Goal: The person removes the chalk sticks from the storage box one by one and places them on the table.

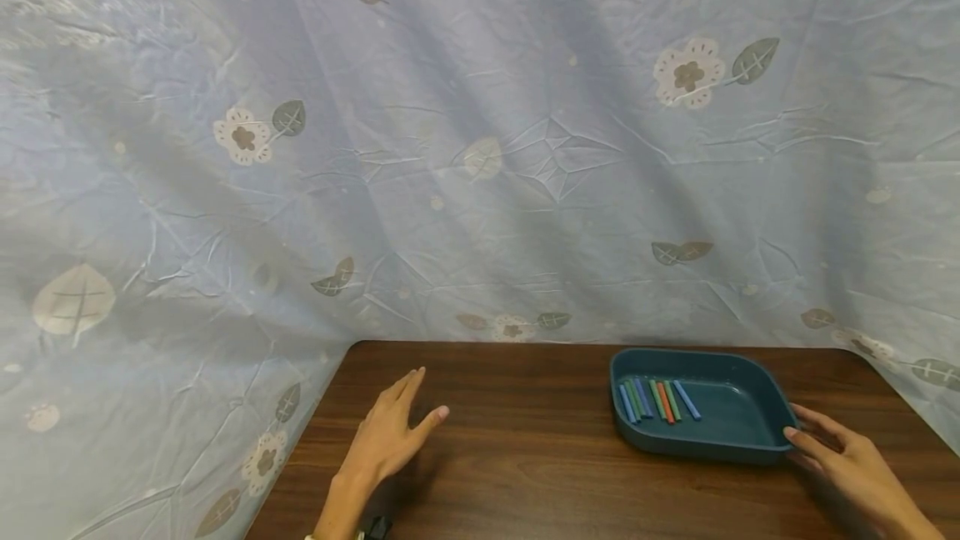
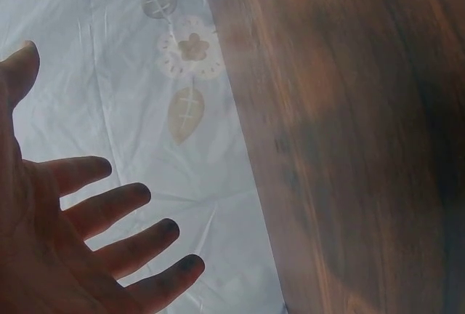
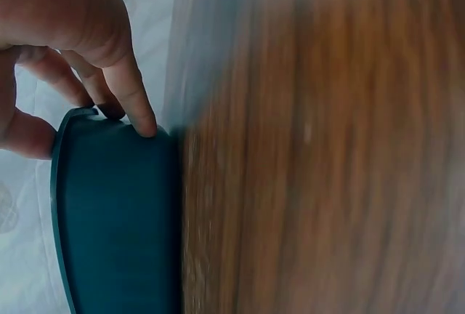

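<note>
**Right hand on tray corner, left hand wide and holding nothing**

Tray (image 1: 738, 415): dark teal, rounded corners, raised wall. On the table (image 1: 510, 457), toward the back edge. Looks level; can't tell if the gripped corner is slightly lifted.

Sticks (image 1: 665, 402): inside the tray, lying on its floor, all in its left half. About seven, roughly parallel, leaning a little. Left to right: blue, green, blue, small gap, green, orange-red, green, then one blue a bit apart. Right half of the tray floor is bare.

Right hand (image 1: 847, 461): at the tray's near right corner. Pinch grip on the wall: thumb at the rim, fingers against the outer face. Right wrist view shows the same, with at least one fingertip pressed to the outer wall. That hand is clear of the sticks.

Left hand (image 1: 386, 432): well left of the tray, above the table by the look of the shadow. Fingers extended, thumb well out to the side. Left wrist view shows the fingers spread. Dark item (image 1: 378, 527) at that wrist, cut off by the frame; can't tell what it is.

Sheet (image 1: 450, 215): pale blue-grey, creased, leaf and flower print, hanging behind the tray and running down past the table's sides.
</note>
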Demonstrator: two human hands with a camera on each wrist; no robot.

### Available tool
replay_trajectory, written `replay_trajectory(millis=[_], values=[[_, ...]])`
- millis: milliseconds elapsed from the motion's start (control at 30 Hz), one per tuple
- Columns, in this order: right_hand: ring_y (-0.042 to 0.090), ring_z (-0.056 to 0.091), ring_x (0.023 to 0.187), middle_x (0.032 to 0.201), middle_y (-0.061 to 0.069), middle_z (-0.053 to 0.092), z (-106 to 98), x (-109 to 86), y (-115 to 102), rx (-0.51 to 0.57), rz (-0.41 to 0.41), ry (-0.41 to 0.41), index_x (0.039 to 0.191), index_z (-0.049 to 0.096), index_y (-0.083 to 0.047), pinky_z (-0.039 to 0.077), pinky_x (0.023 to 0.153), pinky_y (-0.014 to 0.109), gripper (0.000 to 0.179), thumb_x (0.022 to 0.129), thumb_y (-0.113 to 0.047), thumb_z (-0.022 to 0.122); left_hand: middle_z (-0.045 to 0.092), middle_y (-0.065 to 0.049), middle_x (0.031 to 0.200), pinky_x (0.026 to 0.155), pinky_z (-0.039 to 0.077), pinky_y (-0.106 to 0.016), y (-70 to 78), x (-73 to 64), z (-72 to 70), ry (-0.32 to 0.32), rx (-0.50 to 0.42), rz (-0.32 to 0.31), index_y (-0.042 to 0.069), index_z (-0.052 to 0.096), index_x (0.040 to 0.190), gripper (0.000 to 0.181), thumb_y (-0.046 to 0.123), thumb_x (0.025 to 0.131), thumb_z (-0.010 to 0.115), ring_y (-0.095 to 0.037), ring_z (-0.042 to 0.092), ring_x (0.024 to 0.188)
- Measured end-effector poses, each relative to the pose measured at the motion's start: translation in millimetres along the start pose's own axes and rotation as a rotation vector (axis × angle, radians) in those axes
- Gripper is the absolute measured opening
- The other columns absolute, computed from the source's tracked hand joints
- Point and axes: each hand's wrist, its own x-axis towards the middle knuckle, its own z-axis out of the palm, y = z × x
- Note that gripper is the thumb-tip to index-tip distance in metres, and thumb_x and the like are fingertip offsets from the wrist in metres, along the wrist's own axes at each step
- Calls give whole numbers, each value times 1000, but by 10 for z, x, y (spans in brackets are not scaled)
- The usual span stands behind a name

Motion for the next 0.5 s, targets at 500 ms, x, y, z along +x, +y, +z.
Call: replay_trajectory(millis=[500], values=[[-17,63,101,160,46,34,381,-1,-241,152,-102,-12,164,22,12,66,91,25,76,114,-35,55,36,-19,173,118,42,-75,49,36,39,8,9,12,17,34,169,92,76,101,53,-51,41,154]])
